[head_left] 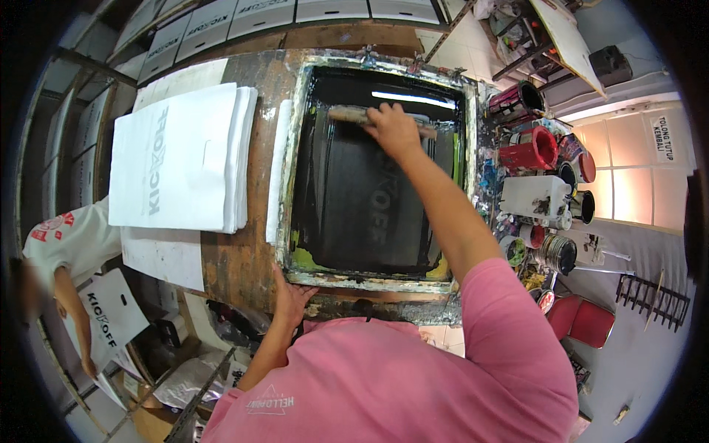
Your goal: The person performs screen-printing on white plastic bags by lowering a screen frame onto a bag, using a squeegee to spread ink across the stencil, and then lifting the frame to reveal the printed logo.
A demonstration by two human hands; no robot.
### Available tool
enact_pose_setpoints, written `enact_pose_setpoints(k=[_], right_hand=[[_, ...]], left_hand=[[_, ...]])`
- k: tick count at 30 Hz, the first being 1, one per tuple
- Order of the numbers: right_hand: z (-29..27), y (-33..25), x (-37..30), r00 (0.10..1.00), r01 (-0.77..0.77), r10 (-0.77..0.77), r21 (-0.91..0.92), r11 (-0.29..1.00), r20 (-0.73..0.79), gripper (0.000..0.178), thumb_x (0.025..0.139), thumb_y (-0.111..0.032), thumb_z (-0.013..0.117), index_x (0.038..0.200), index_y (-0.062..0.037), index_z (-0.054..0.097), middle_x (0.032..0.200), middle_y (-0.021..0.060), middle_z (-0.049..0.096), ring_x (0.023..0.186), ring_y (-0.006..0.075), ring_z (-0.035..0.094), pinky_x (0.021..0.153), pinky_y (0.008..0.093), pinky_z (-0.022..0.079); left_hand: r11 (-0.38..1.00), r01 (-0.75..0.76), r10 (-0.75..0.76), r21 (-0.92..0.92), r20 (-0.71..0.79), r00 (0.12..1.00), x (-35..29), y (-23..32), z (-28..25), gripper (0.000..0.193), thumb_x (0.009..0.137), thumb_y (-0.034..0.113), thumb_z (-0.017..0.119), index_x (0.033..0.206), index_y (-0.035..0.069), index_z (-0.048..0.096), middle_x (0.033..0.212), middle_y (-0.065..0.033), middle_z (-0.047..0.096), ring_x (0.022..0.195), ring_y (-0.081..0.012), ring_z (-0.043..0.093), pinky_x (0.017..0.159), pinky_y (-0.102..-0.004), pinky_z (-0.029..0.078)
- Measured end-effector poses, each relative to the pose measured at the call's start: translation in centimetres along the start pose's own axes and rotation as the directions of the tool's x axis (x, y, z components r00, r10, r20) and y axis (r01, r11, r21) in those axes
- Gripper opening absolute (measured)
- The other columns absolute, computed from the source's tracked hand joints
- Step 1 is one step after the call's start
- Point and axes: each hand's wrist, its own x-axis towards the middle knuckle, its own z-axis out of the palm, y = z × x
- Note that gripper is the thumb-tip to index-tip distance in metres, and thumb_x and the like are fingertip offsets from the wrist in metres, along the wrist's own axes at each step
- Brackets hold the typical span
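My right hand (394, 131) is closed around the squeegee (347, 114), a long bar lying crosswise near the far end of a screen printing frame (295, 162). Black ink covers much of the mesh (347, 207), and pale lettering shows faintly through it. Patches of green and yellow mark its near corners. At the frame's near left corner, my left hand (292, 299) rests against the edge with thumb and fingers spread. White sheets (274, 173) stick out from under the frame's left side.
Left of the frame, a stack of printed white bags (177, 159) lies on the stained wooden table (255, 199). Another person (70, 244) at the far left handles a printed white bag (111, 310). Ink cans (528, 148) and a white container (533, 196) crowd the right side. Boxes (258, 15) line the back.
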Motion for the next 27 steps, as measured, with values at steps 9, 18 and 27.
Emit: enact_pose_setpoints(k=[9,18,27], right_hand=[[-10.4,-10.0,-15.7,0.889,-0.038,-0.058,0.202,0.979,0.453,0.035,0.095,-0.045,0.067,0.112,-0.0142,0.070,0.101,0.0152,0.068,0.100,0.0361,0.068,0.080,0.0524,0.056],[-24.3,-20.0,-21.2,0.982,-0.042,0.013,-0.149,0.988,-0.187,0.044,0.089,-0.037,0.073,0.122,-0.0088,0.062,0.103,0.0121,0.061,0.102,0.0308,0.061,0.105,0.0565,0.037],[-30.7,-17.9,-12.7,0.876,-0.013,-0.104,-0.239,0.971,-0.470,0.034,0.087,-0.041,0.072,0.097,-0.0085,0.068,0.082,0.0062,0.063,0.084,0.0272,0.063,0.089,0.0485,0.037]], left_hand=[[0.999,-0.045,0.044,0.005,0.093,0.995,-2.0,0.7,-0.1,0.106,0.089,0.089,0.042,0.156,0.007,0.036,0.144,-0.0175,0.053,0.129,-0.0317,0.057,0.104,-0.0464,0.051],[0.796,-0.501,0.592,-0.340,0.613,0.523,-10.6,7.3,2.7,0.065,0.107,0.055,0.049,0.142,0.000,0.043,0.134,-0.0230,0.062,0.127,-0.0406,0.061,0.112,-0.0549,0.048],[-0.518,-0.199,0.663,0.832,0.537,0.522,2.0,2.7,2.2,0.102,0.094,0.083,0.037,0.164,0.009,0.031,0.171,-0.0251,0.014,0.160,-0.0430,0.002,0.115,-0.0764,-0.010]])
